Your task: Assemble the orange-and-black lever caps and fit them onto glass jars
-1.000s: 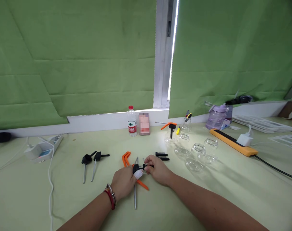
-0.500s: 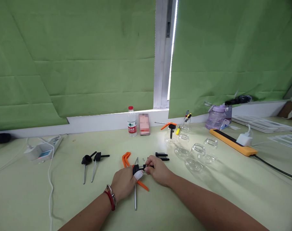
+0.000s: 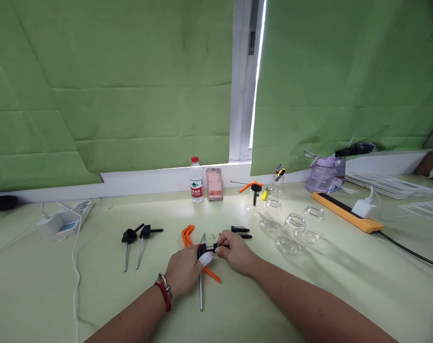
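My left hand [image 3: 185, 270], with white tape around its thumb, is closed on a black plastic fitting [image 3: 202, 250] that has a thin metal tube [image 3: 201, 295] pointing towards me. The fingers of my right hand [image 3: 236, 253] pinch the small black end piece [image 3: 215, 247] at the fitting's right side. A short metal pin shows between the two black parts. Around my left hand lie curved orange handles [image 3: 188, 233], partly hidden by it. Just beyond my right hand are black pieces with springs [image 3: 240, 230], and a tiny metal part [image 3: 214, 237] lies near its fingertips.
Two black fittings with metal tubes [image 3: 131, 236] lie to the left. Several clear jars [image 3: 290, 238] stand at the right, one holding screwdrivers [image 3: 280, 172]. A water bottle [image 3: 196, 183], a purple jug [image 3: 321, 175], an orange power strip [image 3: 345, 213] and a white cable [image 3: 75, 267] are around.
Both hands keep the same grip on the black parts, almost without moving. The whole view has shifted very slightly.
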The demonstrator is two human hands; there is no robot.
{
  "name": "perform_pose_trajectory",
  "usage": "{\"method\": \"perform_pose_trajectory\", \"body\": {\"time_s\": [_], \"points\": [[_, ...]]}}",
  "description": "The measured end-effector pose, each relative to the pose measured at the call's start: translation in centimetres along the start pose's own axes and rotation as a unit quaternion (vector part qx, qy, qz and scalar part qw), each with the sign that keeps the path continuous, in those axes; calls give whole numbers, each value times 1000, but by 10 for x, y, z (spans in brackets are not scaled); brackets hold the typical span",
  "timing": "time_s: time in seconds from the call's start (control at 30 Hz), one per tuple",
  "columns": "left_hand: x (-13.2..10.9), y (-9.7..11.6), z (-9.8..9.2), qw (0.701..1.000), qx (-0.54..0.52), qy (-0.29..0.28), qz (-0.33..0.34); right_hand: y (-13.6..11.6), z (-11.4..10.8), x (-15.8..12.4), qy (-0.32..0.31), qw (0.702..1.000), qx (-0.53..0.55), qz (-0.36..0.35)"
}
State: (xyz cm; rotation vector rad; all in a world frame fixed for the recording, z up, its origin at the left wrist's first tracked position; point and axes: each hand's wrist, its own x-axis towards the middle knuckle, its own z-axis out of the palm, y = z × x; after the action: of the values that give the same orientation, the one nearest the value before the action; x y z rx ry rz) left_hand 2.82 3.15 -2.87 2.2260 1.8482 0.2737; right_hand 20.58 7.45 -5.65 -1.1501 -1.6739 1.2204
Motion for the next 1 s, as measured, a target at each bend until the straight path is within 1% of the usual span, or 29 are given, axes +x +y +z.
{"method": "perform_pose_trajectory", "body": {"time_s": [0.07,0.27,0.43,0.67,0.9,1.0], "points": [[0,0,0,1000,6,-1,-3,1,0,0,1,1000,1,-3],[-2,3,0,1000,18,-1,1,6,0,2,-31,999,18,-16],[-2,4,-1,1000,20,1,6,7,4,3,-19,1000,-5,-17],[-1,2,-1,1000,23,-6,2,9,4,2,2,999,-6,-34],[0,4,-2,1000,30,-6,-4,14,4,5,3,1000,-9,-29],[0,3,-2,999,33,-3,-5,13,3,5,-6,1000,-5,-27]]}}
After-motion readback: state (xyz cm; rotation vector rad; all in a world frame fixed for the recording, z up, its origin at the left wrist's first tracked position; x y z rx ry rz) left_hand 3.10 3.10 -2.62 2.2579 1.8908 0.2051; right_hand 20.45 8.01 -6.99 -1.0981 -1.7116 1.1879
